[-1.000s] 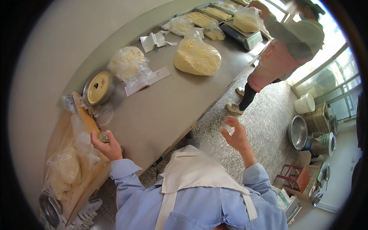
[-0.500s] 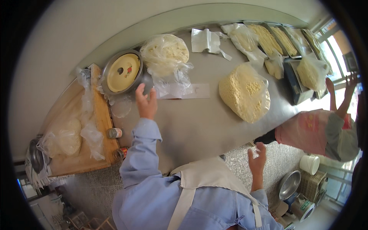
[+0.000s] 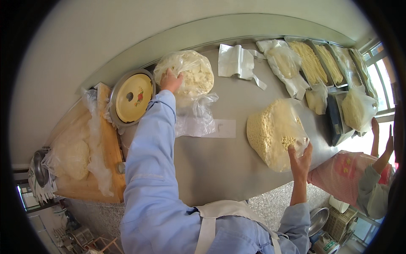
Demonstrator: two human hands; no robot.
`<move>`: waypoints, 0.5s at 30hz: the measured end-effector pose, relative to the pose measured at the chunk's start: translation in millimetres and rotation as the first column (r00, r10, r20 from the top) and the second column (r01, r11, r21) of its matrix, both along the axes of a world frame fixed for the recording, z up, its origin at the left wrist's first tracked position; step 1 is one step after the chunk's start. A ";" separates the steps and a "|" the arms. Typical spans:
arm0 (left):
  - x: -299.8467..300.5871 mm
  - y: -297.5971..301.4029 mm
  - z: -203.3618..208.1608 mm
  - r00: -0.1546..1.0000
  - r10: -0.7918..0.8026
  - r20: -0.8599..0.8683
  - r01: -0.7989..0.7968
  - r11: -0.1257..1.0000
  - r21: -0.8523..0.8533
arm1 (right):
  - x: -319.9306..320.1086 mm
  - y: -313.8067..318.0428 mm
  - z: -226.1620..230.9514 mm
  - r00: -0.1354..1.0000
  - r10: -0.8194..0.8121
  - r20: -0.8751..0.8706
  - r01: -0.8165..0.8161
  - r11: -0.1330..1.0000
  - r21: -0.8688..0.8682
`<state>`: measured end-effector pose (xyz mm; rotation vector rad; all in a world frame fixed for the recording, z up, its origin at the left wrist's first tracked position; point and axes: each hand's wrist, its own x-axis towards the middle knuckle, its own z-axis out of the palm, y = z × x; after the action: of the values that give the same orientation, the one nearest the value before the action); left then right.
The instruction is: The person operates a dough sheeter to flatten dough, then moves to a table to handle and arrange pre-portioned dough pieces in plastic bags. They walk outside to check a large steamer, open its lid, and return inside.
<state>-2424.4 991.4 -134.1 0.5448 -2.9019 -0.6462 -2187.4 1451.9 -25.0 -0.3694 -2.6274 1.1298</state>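
My left hand (image 3: 171,81) is stretched far out over a clear plastic bag (image 3: 192,74) of pale, flaky pieces, its fingers closed on the film at the bag's left side. The bag's loose plastic end trails toward me. At the right, my right hand (image 3: 300,162) touches the near right edge of a second clear bag (image 3: 275,133), full of small cream-coloured pellets. Thumb and fingers there are spread apart, pointing away from me. Both bags rest on a grey metal table (image 3: 207,165).
Left of the first bag stands a metal basin with a cream flowered lid (image 3: 134,98). A wooden board (image 3: 112,139) holds bagged dough. Metal trays of noodles (image 3: 311,63), a flat plastic bag (image 3: 237,61) and a scale (image 3: 338,120) line the far side. A co-worker's apron (image 3: 338,171) is at right.
My left hand has reached forward from beside the basin onto the bag of flaky pieces. My right hand has risen from the table's near edge to the pellet bag. The view has shifted.
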 end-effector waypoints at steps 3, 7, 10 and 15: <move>-12.0 -5.8 -4.7 0.995 -0.054 0.090 0.048 0.997 0.061 | -2.9 -3.1 -2.1 0.949 0.044 0.312 0.024 0.977 -0.210; -8.1 -9.8 13.6 0.999 -0.038 -0.038 0.052 0.868 0.494 | 0.7 -9.7 2.9 0.992 0.052 0.114 0.013 0.860 -0.509; 1.0 -12.4 37.5 0.992 -0.043 -0.115 0.109 0.737 0.667 | 0.1 -8.1 13.2 0.993 -0.105 0.046 0.099 0.581 -0.808; 13.4 5.8 74.4 0.955 -0.243 -0.172 0.261 0.402 0.878 | 4.8 4.1 35.5 0.978 0.075 0.192 0.150 0.385 -0.911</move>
<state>-2410.9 997.2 -59.7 0.1182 -2.3568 -2.2778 -2182.7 1456.1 10.6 -0.7643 -1.7527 2.6104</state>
